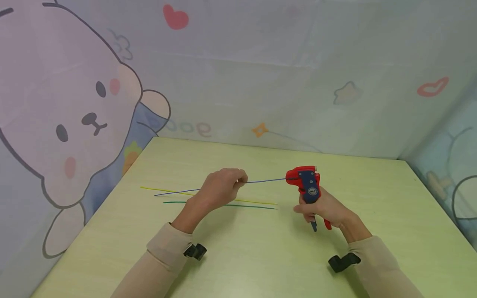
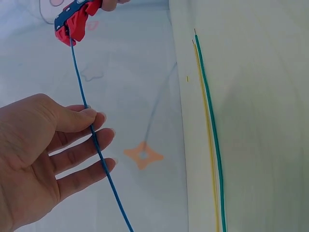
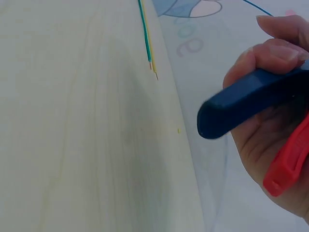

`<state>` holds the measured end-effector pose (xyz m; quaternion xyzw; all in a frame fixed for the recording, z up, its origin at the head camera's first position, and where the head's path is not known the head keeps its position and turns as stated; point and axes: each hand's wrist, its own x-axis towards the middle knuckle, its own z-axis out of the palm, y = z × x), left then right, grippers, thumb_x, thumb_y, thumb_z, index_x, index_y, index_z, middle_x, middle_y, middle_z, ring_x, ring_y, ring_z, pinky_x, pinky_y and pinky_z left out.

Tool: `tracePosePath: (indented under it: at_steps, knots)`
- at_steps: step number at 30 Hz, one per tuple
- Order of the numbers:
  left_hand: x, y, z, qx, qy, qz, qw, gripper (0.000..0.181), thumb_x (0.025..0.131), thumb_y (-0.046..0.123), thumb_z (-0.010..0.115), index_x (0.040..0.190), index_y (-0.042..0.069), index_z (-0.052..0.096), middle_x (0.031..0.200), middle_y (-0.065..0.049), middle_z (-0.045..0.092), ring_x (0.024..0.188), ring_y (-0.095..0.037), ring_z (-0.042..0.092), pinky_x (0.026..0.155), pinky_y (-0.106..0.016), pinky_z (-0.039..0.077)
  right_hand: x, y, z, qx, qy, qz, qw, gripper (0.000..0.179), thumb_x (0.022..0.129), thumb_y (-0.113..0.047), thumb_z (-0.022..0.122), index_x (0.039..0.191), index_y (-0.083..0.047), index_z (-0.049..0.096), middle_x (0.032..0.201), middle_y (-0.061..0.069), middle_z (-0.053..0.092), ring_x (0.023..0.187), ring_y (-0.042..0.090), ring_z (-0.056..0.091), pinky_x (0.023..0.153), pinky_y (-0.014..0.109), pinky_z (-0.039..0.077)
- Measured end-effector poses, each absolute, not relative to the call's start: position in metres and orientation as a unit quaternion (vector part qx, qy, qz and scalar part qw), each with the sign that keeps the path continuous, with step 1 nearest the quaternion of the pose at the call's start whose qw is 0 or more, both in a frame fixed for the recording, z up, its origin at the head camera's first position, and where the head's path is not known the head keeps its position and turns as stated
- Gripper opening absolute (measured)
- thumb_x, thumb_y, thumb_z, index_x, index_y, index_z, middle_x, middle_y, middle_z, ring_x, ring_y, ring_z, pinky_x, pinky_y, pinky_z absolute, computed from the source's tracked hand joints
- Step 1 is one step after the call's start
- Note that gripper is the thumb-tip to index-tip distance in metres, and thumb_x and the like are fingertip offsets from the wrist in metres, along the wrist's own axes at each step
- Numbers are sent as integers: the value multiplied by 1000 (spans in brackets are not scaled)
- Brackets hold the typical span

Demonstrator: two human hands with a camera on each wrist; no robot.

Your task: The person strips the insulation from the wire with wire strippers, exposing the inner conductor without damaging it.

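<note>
Between thumb and forefinger, my left hand (image 1: 222,187) pinches a blue wire (image 2: 77,72) above the table. The far end of that wire runs into the nose of a red and dark blue wire stripper (image 1: 307,182). My right hand (image 1: 328,209) grips the stripper by its handles, a dark blue handle (image 3: 241,101) and a red handle (image 3: 289,159) in the right wrist view. Below lie a yellow wire (image 1: 257,202) and a green wire (image 1: 253,206), roughly side by side. Bare metal shows at their right ends. The wire tip inside the stripper is hidden.
A pale wooden table (image 1: 261,256) spreads under both hands. A small yellow scrap (image 3: 178,130) lies near its back edge. Behind stands a light cloth backdrop (image 1: 261,82) printed with a cartoon bear, hearts and stars.
</note>
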<state>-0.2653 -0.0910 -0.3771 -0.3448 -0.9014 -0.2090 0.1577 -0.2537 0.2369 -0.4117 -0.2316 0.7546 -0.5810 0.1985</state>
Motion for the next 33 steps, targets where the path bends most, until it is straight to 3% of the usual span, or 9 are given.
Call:
tracePosePath:
  at_steps: [21, 28, 33]
  knots:
    - [-265, -92, -380, -338, -911, -211, 109, 10, 95, 4, 67, 99, 11, 71, 97, 1, 72, 78, -14, 65, 60, -28, 49, -251, 229, -409, -180, 769, -589, 170, 29, 93, -14, 71, 82, 3, 49, 60, 3, 43, 49, 16, 40, 48, 31, 38]
    - [-266, -89, -379, -318, -925, -196, 78, 12, 97, 0, 61, 100, 8, 69, 97, -1, 70, 74, -14, 59, 57, -27, 43, -253, 229, -415, -177, 773, -584, 171, 29, 93, -14, 71, 81, 1, 50, 61, 2, 43, 49, 17, 41, 49, 30, 39]
    - [-266, -90, -379, -326, -915, -231, 62, 13, 99, 1, 59, 106, 7, 67, 96, -2, 70, 80, -14, 63, 64, -29, 48, -255, 228, -417, -197, 741, -616, 183, 25, 94, -10, 68, 81, -2, 48, 60, 1, 40, 49, 16, 38, 49, 29, 38]
